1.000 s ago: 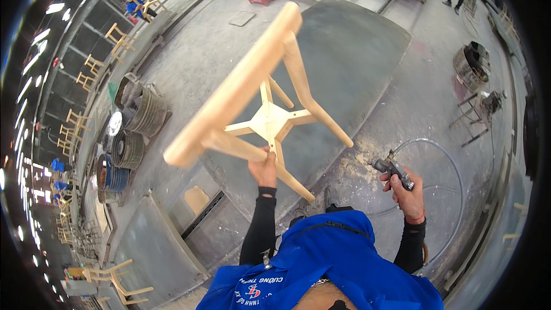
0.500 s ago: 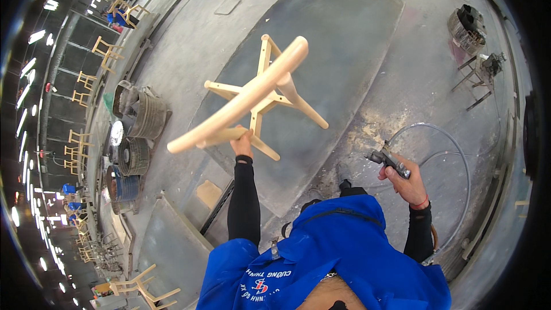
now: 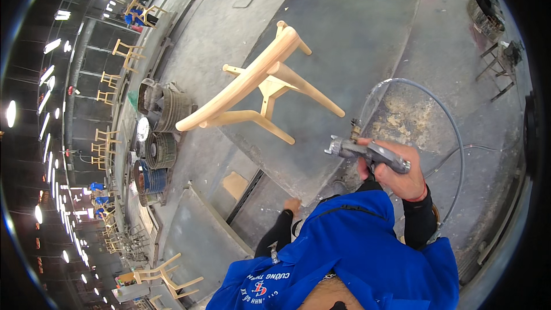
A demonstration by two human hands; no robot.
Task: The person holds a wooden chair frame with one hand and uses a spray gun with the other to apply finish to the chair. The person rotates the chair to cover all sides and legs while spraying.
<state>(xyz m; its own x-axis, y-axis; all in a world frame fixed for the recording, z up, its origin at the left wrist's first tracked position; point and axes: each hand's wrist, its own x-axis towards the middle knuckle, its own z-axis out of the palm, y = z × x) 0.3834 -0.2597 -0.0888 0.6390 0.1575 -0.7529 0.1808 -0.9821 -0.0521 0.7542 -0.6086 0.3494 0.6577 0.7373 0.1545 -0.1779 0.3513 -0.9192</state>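
A bare pale wooden chair frame [image 3: 241, 89], with a long curved back rail and splayed legs, stands on a dark grey board. My right hand [image 3: 399, 169] is closed around a metal spray gun [image 3: 359, 150], its nozzle facing left towards the chair but apart from it. From the gun a grey hose [image 3: 459, 120] loops out to the right. My left hand [image 3: 293, 205] hangs low beside my body, away from the chair. It is small and foreshortened, and its fingers are mostly hidden; nothing shows in it.
Grimy drums [image 3: 159, 150] line the left side. Another wooden chair [image 3: 167, 275] is at lower left, and several more stand along the far left wall. At right are a dirty bucket [image 3: 485, 14] and a metal stool [image 3: 498, 72]. The grey board [image 3: 367, 28] covers the middle floor.
My left hand has let go of the chair and drawn back towards my body. The chair now sits turned on the board. My right hand has brought the spray gun up and left.
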